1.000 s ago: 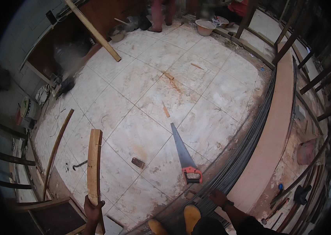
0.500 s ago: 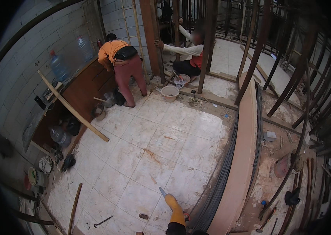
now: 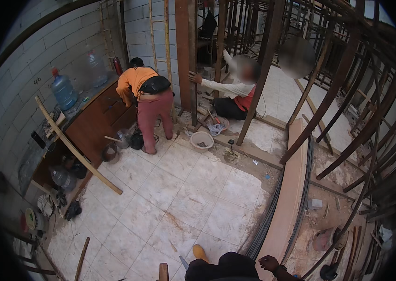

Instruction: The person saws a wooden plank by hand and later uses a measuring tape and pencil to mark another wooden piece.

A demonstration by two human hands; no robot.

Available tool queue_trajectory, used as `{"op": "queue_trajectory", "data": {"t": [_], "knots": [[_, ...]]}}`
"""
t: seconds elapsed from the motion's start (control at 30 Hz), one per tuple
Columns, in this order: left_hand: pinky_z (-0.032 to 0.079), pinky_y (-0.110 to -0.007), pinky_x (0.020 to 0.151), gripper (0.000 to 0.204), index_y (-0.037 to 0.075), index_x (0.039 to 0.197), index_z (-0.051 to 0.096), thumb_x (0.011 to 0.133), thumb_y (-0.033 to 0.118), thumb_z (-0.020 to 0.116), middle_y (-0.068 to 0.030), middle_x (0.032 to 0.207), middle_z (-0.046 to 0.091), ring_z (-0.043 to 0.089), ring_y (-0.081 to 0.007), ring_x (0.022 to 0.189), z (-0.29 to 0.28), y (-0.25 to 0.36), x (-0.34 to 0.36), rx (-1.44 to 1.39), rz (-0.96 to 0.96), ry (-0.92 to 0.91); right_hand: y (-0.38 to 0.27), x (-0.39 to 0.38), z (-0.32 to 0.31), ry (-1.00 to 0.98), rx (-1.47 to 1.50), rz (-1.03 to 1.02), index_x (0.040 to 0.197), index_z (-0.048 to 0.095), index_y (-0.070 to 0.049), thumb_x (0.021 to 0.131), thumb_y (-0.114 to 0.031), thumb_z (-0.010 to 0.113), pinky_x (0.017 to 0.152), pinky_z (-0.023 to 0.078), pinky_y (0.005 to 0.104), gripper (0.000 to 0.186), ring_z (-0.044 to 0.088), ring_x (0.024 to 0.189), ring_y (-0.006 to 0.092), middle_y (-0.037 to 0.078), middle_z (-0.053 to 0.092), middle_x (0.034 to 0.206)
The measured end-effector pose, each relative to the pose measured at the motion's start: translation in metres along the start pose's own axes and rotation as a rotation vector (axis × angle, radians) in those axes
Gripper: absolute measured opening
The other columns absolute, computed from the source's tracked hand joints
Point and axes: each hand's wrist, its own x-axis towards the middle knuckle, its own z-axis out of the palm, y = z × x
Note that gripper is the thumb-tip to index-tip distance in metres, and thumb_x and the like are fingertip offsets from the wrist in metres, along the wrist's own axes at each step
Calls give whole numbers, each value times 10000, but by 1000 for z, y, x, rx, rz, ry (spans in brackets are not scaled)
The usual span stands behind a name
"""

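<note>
My right hand (image 3: pixel 269 263) hangs at the lower edge, over the near end of a long pinkish board (image 3: pixel 280 225). Its fingers are loosely bent and apart, and nothing shows in them. My left hand is out of view. My bent dark-trousered leg (image 3: pixel 228 266) and yellow boot (image 3: pixel 200 253) fill the lower middle. Just left of the boot, a grey saw blade (image 3: pixel 184 262) shows in part; the rest is hidden behind the leg. A short wooden piece (image 3: pixel 163 271) rises from the lower edge, and whatever supports it is out of frame.
A person in orange (image 3: pixel 137 82) bends over a brown wooden cabinet (image 3: pixel 97 114). Another person (image 3: pixel 235 93) sits behind upright posts, gripping one. A bucket (image 3: pixel 201 140) stands near them. Dark rods (image 3: pixel 266 225) run along the board. A long wooden strip (image 3: pixel 78 152) leans on the cabinet.
My view has shifted, so the room sits lower in it. My right hand and bent leg have come into view, along with the wooden piece. The seated person's raised arm has moved.
</note>
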Motion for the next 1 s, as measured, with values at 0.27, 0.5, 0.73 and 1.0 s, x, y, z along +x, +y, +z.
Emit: {"op": "queue_trajectory", "data": {"t": [0.27, 0.5, 0.73, 1.0], "knots": [[504, -484, 654, 613, -65, 958, 620, 707, 450, 839, -211, 810, 678, 660, -368, 762, 41, 183, 131, -22, -82, 14, -109, 108, -118, -36, -234, 310, 1032, 689, -36, 910, -376, 715, 549, 543, 322, 362, 659, 631, 165, 90, 703, 816], [546, -474, 644, 551, -120, 903, 640, 724, 366, 827, -212, 776, 684, 701, -346, 795, 98, 448, 157, -140, -282, -57, -269, 404, -256, -370, -1084, 361, 1056, 701, -62, 940, -437, 623, 646, 571, 408, 400, 701, 733, 222, 90, 726, 875], [525, -502, 813, 558, -55, 1085, 658, 733, 351, 811, -269, 1007, 653, 649, -386, 947, 217, 564, 223, 46, -354, -264, -450, 675, -245, 56, -981, -156, 1087, 661, -83, 873, -386, 683, 928, 524, 456, 372, 659, 1060, 381, 202, 703, 1077], [467, -500, 755, 401, -68, 981, 613, 753, 206, 797, -250, 910, 598, 593, -393, 891, 436, 538, 369, -101, -159, -214, -551, 969, -140, 90, -1090, -602, 1182, 580, -55, 838, -272, 719, 943, 486, 499, 430, 595, 1103, 419, 225, 626, 1165]]}}
